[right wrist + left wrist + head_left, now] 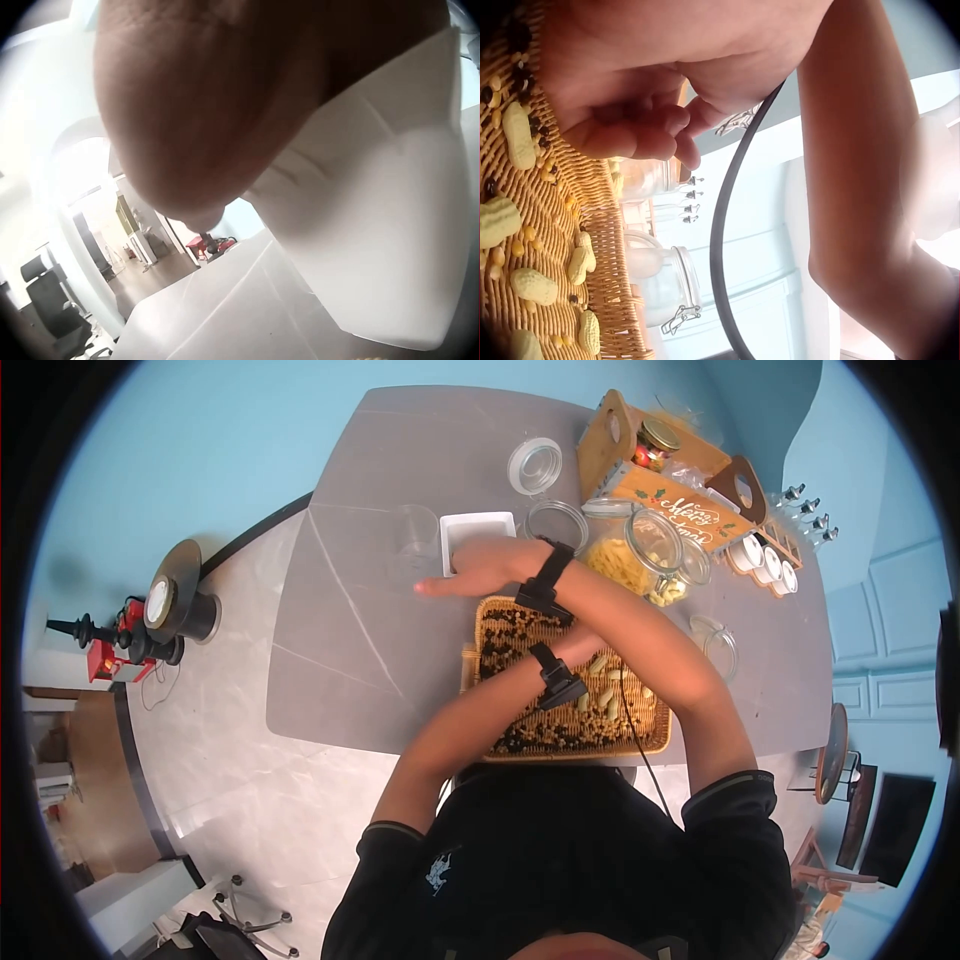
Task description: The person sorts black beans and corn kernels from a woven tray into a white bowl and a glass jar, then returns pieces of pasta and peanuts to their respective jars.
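Note:
My left hand (630,112) is over the wicker basket (619,255), its fingers loosely bent, with nothing visible in them. In the head view my right forearm crosses above it and hides most of it. Several unshelled peanuts (534,286) lie in the basket among yellow kernels and black beans. My right hand (482,567) reaches over the white box (478,523) behind the basket, thumb sticking out to the left. In the right wrist view the white box (390,247) stands close against the hand; I cannot tell what the hidden fingers hold.
A clear cup (415,532) stands left of the white box. Behind are a jar lid (535,466), glass jars, one with yellow pasta (615,565), and a wooden crate (640,485). Another glass jar (715,648) lies to the right. A black cable (640,745) crosses the basket.

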The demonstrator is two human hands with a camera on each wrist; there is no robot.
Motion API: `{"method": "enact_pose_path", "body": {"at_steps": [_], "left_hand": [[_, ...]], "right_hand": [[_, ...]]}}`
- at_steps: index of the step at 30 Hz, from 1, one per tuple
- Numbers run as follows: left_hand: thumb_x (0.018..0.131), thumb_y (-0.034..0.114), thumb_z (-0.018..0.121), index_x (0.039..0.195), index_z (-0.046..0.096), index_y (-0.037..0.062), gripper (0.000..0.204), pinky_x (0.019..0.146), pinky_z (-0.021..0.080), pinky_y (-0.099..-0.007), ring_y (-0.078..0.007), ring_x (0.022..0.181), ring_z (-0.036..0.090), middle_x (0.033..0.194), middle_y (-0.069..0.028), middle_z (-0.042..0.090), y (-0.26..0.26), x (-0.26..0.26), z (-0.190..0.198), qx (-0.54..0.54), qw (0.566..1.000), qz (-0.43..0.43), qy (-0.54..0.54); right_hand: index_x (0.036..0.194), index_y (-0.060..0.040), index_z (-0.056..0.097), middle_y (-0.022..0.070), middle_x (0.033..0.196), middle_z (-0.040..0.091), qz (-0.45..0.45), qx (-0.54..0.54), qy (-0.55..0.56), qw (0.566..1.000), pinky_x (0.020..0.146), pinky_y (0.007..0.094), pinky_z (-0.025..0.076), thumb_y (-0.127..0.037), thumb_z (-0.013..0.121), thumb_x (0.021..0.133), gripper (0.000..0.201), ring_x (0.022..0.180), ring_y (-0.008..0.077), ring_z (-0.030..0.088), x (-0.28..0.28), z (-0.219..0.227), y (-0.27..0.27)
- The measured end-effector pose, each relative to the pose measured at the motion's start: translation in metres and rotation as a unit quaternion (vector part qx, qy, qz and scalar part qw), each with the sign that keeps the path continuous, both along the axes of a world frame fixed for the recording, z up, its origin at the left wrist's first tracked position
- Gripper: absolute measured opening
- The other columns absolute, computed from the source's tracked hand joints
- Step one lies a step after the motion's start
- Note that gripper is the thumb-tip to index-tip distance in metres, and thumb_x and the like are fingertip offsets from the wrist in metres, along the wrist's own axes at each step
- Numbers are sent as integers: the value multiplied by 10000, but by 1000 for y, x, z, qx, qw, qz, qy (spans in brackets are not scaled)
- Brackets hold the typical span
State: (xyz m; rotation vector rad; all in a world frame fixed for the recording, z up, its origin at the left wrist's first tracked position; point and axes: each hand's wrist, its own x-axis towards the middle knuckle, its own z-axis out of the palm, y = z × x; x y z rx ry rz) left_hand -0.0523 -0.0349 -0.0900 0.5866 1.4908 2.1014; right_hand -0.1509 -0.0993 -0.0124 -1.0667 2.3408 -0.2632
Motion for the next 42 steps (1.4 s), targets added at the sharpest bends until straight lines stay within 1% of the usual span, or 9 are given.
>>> {"method": "enact_pose_path", "body": {"at_steps": [6, 9, 12, 18, 23, 27, 30, 33, 42], "left_hand": [[1063, 220, 717, 1259, 662, -27, 320, 908, 526, -338, -129, 1057, 592, 1210, -38, 657, 6, 1, 0, 17, 1000, 5, 3], [1060, 222, 723, 1287, 652, -25, 343, 936, 524, -341, -134, 1099, 589, 1248, -49, 651, 9, 2, -5, 18, 1000, -8, -6], [1057, 224, 729, 1315, 643, -23, 367, 964, 522, -345, -138, 1141, 586, 1287, -60, 646, 13, 2, -9, 18, 1000, -22, -14], [1052, 228, 740, 1372, 623, -19, 421, 1019, 517, -353, -148, 1225, 581, 1363, -81, 634, 18, 2, -13, 16, 999, -42, -25], [1047, 232, 749, 1419, 608, -16, 469, 1065, 514, -360, -155, 1295, 576, 1427, -99, 625, 21, 2, -10, 20, 998, -48, -32], [1046, 174, 735, 1389, 622, -34, 417, 991, 539, -333, -145, 1191, 618, 1325, -67, 663, 21, 2, -3, -2, 1000, -23, -19], [1027, 173, 761, 1234, 675, -15, 293, 822, 560, -306, -93, 1011, 615, 1162, -25, 675, 22, 3, 1, 14, 999, -7, -45], [1025, 168, 757, 1172, 682, -13, 245, 754, 544, -299, -76, 929, 592, 1077, -5, 662, 24, 5, 1, 9, 1000, 6, -24], [1052, 160, 726, 1265, 651, -23, 290, 797, 553, -305, -86, 984, 595, 1174, -31, 655, 30, 2, -11, 6, 1000, -20, 2]], "right_hand": [[522, 38, 545, 221, 570, 555, 14, -23, 63, 998, 667, 509, 513, -895, 364, 975, 1053, 576, 397, 598, 12, 14, 11], [555, 28, 600, 231, 559, 529, 18, -82, 153, 985, 661, 524, 493, -744, 372, 1069, 956, 586, 434, 580, 18, 7, 14], [561, 17, 611, 251, 604, 578, 3, -121, 185, 975, 686, 548, 502, -627, 363, 1115, 885, 637, 470, 607, 23, 7, 16], [622, 1, 671, 258, 646, 618, -39, -144, 174, 973, 727, 565, 519, -576, 341, 1128, 835, 684, 493, 628, 20, 4, 24], [628, -14, 678, 239, 663, 639, 2, -112, 155, 982, 733, 560, 532, -575, 333, 1129, 827, 705, 480, 641, 23, 12, 21], [651, -22, 690, 222, 671, 646, 39, -87, 159, 983, 723, 552, 533, -575, 330, 1130, 815, 706, 469, 645, 22, 16, 22], [660, -22, 684, 219, 673, 642, 40, -90, 135, 986, 719, 546, 532, -571, 329, 1133, 808, 705, 467, 642, 20, 16, 22], [653, -25, 678, 215, 671, 642, 50, -84, 121, 988, 722, 552, 528, -563, 325, 1137, 805, 708, 466, 641, 18, 15, 19], [641, -58, 688, 193, 662, 657, 36, -98, 183, 977, 678, 551, 515, -505, 397, 1125, 720, 671, 457, 640, 23, 13, 17]]}}
